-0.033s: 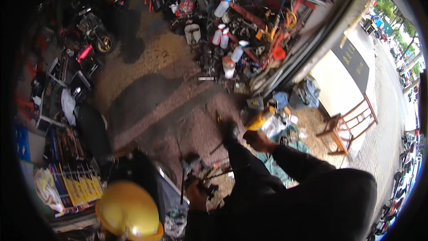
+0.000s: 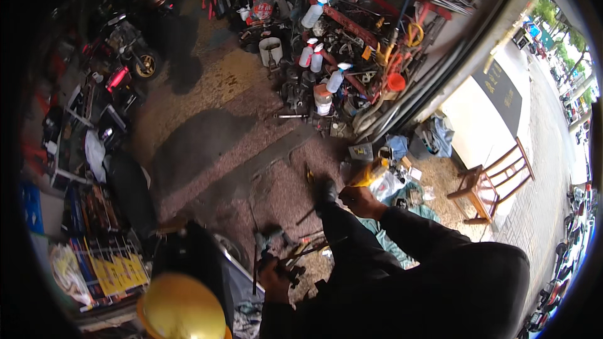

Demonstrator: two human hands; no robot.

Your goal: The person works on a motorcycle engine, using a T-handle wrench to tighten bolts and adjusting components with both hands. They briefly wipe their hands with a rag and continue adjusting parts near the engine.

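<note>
While closed, right hand (image 2: 359, 201) around yellow bottle (image 2: 369, 173)

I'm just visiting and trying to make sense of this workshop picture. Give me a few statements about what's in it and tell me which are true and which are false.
1. The right hand is at a yellow container. True.
2. A wooden chair stands at the right, near the pale wall. True.
3. The round thing at the lower edge is a blue helmet. False: the helmet is yellow.
4. The spray bottles stand on the chair. False: they stand among the clutter of parts at the top, far from the chair.
5. The left hand is low in the picture, by dark tools lying on the floor. True.
</note>
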